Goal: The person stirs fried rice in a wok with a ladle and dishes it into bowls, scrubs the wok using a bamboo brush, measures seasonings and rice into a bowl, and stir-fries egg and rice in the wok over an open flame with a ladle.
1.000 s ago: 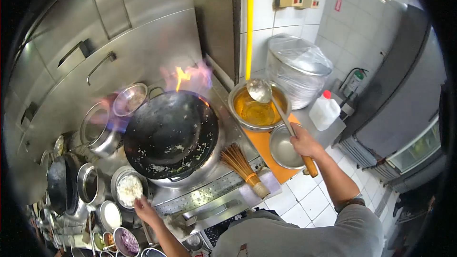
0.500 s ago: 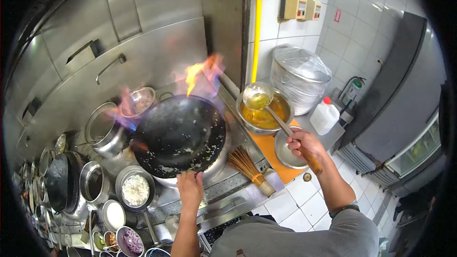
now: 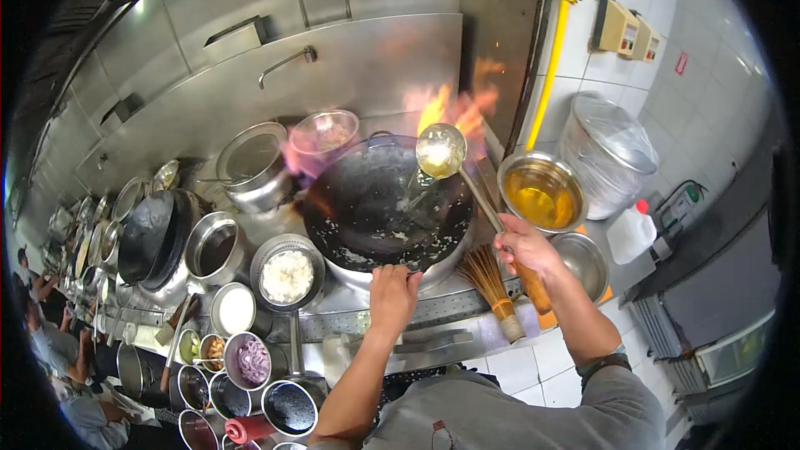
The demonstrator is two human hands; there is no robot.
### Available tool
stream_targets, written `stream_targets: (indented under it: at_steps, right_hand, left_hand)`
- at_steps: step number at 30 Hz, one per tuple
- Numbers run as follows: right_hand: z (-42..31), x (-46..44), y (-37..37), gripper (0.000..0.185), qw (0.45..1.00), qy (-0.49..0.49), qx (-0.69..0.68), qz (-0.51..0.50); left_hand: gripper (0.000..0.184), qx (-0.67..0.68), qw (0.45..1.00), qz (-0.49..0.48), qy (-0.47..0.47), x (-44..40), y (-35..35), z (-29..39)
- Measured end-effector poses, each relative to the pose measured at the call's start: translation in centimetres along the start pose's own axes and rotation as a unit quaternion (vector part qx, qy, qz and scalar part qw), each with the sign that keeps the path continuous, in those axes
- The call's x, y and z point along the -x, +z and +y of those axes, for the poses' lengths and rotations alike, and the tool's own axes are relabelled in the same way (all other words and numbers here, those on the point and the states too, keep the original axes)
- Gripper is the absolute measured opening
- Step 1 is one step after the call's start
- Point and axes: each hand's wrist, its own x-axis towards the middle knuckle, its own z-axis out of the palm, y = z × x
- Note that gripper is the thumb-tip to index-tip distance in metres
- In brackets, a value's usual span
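Note:
My right hand (image 3: 527,247) is closed round the handle of a metal ladle (image 3: 442,150) with a wooden grip. The ladle's bowl is tilted over the black wok (image 3: 379,192), and liquid runs from it into the wok. Small white bits stick to the wok's inside. My left hand (image 3: 394,296) grips the wok's near rim, its fingers curled over the edge. Flames rise behind and left of the wok. To the right, a metal bowl (image 3: 543,192) holds yellow oil.
Left of the wok stand a strainer of white food (image 3: 287,277), a pot of dark liquid (image 3: 214,247) and a bowl of sliced onion (image 3: 252,362). A bamboo brush (image 3: 493,292) lies in front. People stand at far left.
The ladle has moved left from the oil bowl to above the wok and tilted. My left hand has come from beside the strainer onto the wok's rim. The view has swung left.

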Motion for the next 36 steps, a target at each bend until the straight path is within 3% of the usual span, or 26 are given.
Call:
stream_targets:
  at_steps: [3, 7, 10, 13, 14, 16, 19, 21, 22, 24, 25, 26, 27, 28, 29, 31, 33, 35, 36]
  right_hand:
    - [0.6, -1.5, 0.8, 0.065, 0.985, -0.047, 0.163, -0.022]
    - [1.5, -1.9, 1.8, 0.056, 0.973, -0.07, 0.217, -0.044]
    - [1.5, -3.2, 1.7, 0.062, 0.983, -0.081, 0.159, -0.045]
    - [1.7, -2.2, 0.4, 0.055, 0.996, -0.037, -0.051, -0.056]
    - [1.2, -1.4, 0.0, 0.055, 0.996, -0.041, -0.05, -0.059]
    - [0.6, 0.5, -1.4, 0.049, 0.98, -0.03, -0.197, -0.015]
    - [0.2, 3.4, -5.7, 0.05, 0.979, -0.045, -0.199, -0.014]
    - [-0.4, 5.5, -7.4, 0.054, 0.988, -0.085, -0.06, 0.114]
    - [-0.7, 6.3, -8.1, 0.054, 0.988, -0.09, -0.06, 0.112]
    - [-0.2, 7.7, -9.9, 0.059, 0.948, -0.026, 0.24, 0.205]
    - [1.5, 7.6, -12.0, 0.059, 0.948, -0.023, 0.241, 0.205]
    - [4.0, 7.1, -14.5, 0.061, 0.853, -0.164, 0.438, 0.23]
    - [4.4, 7.1, -14.7, 0.062, 0.7, -0.294, 0.606, 0.236]
    - [4.5, 7.3, -14.7, 0.062, 0.701, -0.293, 0.606, 0.236]
    - [4.5, 7.6, -14.4, 0.062, 0.725, -0.268, 0.587, 0.241]
    - [3.6, 8.0, -13.1, 0.061, 0.75, -0.239, 0.565, 0.247]
    - [2.0, 8.1, -12.8, 0.059, 0.809, -0.122, 0.527, 0.229]
    - [2.1, 7.2, -13.4, 0.058, 0.791, 0.001, 0.568, 0.229]
    - [3.5, 6.6, -15.1, 0.059, 0.798, -0.052, 0.559, 0.221]
  left_hand:
    - [0.016, 0.007, 1.0, 0.002, 0.008, -0.1, -0.3, 0.0]
    - [0.016, 0.004, 1.0, -0.01, 0.009, 0.1, -0.4, -0.4]
    - [0.015, 0.014, 1.0, 0.002, 0.022, 0.1, -1.2, 0.6]
    - [0.016, 0.015, 1.0, -0.006, 0.006, 0.3, -0.6, 0.6]
    - [0.016, 0.026, 1.0, -0.009, 0.008, -0.1, -0.1, 0.0]
    - [0.017, 0.013, 1.0, 0.002, 0.022, -0.1, 0.1, -0.4]
    - [0.017, 0.021, 1.0, -0.006, 0.014, -0.1, -0.2, 0.1]
    - [0.016, 0.01, 1.0, -0.011, 0.006, 0.1, 0.0, -0.1]
    - [0.016, 0.01, 1.0, -0.011, 0.008, -0.2, 0.2, -0.2]
    - [0.015, 0.017, 1.0, -0.011, 0.012, -0.4, -0.1, 0.1]
    - [0.015, 0.025, 0.999, -0.017, 0.01, -0.2, -0.3, 0.3]
    - [0.015, 0.026, 0.999, -0.022, 0.006, 0.0, -0.3, 0.5]
    - [0.014, 0.027, 1.0, -0.015, 0.001, 0.0, -0.3, 0.6]
    - [0.013, 0.027, 1.0, -0.005, -0.001, -0.2, -0.4, 0.7]
    - [0.018, 0.015, 0.997, -0.055, -0.045, 0.0, -0.8, 0.9]
    - [0.027, -0.003, 0.999, -0.023, -0.033, 0.7, -2.0, 1.9]
    - [0.045, -0.024, 0.999, 0.005, -0.035, 2.2, -4.0, 3.0]
    - [0.051, -0.01, 0.997, 0.002, -0.077, 4.6, -5.8, 3.6]
    - [0.05, 0.001, 0.994, 0.005, -0.107, 6.0, -6.4, 3.7]
